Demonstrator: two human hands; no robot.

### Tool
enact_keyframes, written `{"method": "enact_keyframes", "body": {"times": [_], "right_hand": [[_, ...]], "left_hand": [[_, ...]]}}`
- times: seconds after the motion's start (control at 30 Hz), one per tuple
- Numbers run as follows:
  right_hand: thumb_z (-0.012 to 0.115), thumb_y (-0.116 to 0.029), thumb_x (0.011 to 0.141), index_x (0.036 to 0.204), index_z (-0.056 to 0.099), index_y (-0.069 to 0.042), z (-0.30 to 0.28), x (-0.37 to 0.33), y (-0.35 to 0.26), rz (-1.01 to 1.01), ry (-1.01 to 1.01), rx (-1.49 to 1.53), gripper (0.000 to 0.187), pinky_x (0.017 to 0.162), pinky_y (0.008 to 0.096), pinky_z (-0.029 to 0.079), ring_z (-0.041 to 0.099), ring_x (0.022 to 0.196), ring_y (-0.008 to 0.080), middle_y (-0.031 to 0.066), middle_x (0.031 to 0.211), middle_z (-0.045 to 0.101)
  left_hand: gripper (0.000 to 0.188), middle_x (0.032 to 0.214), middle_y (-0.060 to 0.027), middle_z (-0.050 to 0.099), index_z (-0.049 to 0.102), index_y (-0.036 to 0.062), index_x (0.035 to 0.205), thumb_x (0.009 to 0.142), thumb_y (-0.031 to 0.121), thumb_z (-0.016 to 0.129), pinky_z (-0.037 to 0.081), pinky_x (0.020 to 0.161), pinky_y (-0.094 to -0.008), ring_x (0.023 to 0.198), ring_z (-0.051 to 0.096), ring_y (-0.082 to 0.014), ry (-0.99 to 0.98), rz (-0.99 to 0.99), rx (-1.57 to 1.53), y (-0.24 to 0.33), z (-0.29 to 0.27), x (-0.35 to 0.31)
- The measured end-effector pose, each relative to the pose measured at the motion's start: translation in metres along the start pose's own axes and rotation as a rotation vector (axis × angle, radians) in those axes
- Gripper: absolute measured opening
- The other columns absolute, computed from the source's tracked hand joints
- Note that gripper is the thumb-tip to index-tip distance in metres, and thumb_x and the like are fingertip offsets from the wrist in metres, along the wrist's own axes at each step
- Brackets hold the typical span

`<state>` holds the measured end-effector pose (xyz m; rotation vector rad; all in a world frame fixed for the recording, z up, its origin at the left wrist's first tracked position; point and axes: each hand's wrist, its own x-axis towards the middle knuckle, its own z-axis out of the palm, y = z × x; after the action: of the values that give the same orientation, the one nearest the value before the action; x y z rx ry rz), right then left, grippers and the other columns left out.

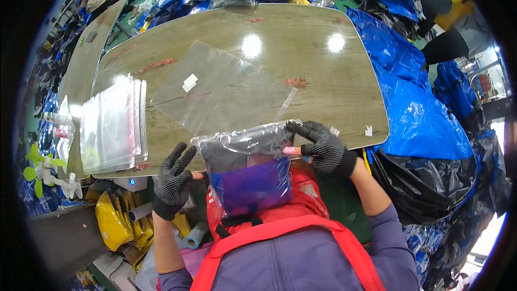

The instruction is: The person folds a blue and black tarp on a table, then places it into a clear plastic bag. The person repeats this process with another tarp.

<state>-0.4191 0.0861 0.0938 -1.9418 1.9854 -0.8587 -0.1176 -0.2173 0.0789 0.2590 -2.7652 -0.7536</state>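
A clear plastic bag (250, 186) with folded black, blue and purple material inside hangs over the table's near edge, in front of my red apron (307, 196). My right hand (323, 146), in a black dotted glove with a bare thumb tip, pinches the bag's upper right corner. At the bag's left side is my left hand (174, 179), gloved the same way. Its fingers are stretched out and apart, and its bare thumb tip points at the bag's left edge; whether it touches is hard to tell.
A flat clear bag (215, 83) lies mid-table with a small white label on it. Stacked clear bags (110, 126) sit at the table's left. A green clip fan (43, 170) stands left; yellow packages (114, 218) lie below. Blue and black sheeting (414, 102) heaps up on the right.
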Motion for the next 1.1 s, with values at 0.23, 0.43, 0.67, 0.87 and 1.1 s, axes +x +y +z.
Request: {"method": "enact_keyframes", "body": {"times": [0.23, 0.43, 0.67, 0.87, 1.1], "right_hand": [[0.066, -0.025, 0.073, 0.125, 0.057, -0.010, 0.005, 0.054, -0.026, 0.033, 0.148, -0.164, 0.054, 0.080, 0.0427, 0.047, 0.060, 0.090, 0.0343, 0.0155, 0.102, 0.065], [0.073, -0.052, 0.076, 0.135, 0.045, -0.010, 0.075, 0.020, 0.056, 0.575, -0.058, 0.530, 0.078, 0.101, 0.0396, 0.042, 0.056, 0.117, 0.0307, 0.0158, 0.127, 0.057], [0.063, -0.012, 0.079, 0.114, 0.062, -0.011, -0.040, -0.046, 0.103, 0.567, 0.825, -0.424, 0.035, 0.081, 0.0401, 0.052, 0.065, 0.092, 0.0292, 0.0140, 0.102, 0.067], [0.045, -0.034, 0.090, 0.115, 0.063, -0.013, -0.101, -0.211, 0.168, 1.528, 0.390, -0.412, 0.038, 0.087, 0.0468, 0.049, 0.062, 0.101, 0.0377, 0.0201, 0.112, 0.064], [0.046, -0.050, 0.087, 0.114, 0.065, -0.015, -0.080, -0.249, 0.214, 1.534, 0.263, -0.350, 0.049, 0.096, 0.0539, 0.042, 0.062, 0.104, 0.0355, 0.0146, 0.115, 0.065]], "left_hand": [[0.068, 0.136, -0.0229, 0.046, 0.042, 0.0019, 0.137, 0.081, 0.032, 0.066, 0.032, 0.108, -0.0421, 0.128, 0.042, -0.0367, 0.290, -0.056, -0.082, 0.037, 0.067, 0.067], [0.073, 0.135, -0.0119, 0.047, 0.034, 0.0026, 0.143, 0.083, 0.029, 0.068, 0.038, 0.104, -0.0388, 0.125, 0.044, -0.0236, -0.005, -0.487, -1.030, 0.016, 0.130, 0.005], [0.049, 0.139, -0.0123, 0.045, 0.037, 0.0033, 0.141, 0.099, 0.029, 0.046, 0.035, 0.106, -0.0373, 0.123, 0.045, -0.0244, 0.309, -0.244, -1.038, -0.078, 0.003, 0.270], [0.061, 0.146, -0.0197, 0.038, 0.036, 0.0060, 0.144, 0.090, 0.020, 0.060, 0.025, 0.114, -0.0397, 0.137, 0.033, -0.0367, 0.101, 0.248, 0.463, -0.121, 0.030, 0.332], [0.066, 0.153, -0.0163, 0.027, 0.030, 0.0197, 0.148, 0.090, 0.045, 0.049, 0.022, 0.110, -0.0559, 0.141, 0.022, -0.0405, -0.084, -0.485, 0.580, -0.174, 0.077, 0.176]]}}
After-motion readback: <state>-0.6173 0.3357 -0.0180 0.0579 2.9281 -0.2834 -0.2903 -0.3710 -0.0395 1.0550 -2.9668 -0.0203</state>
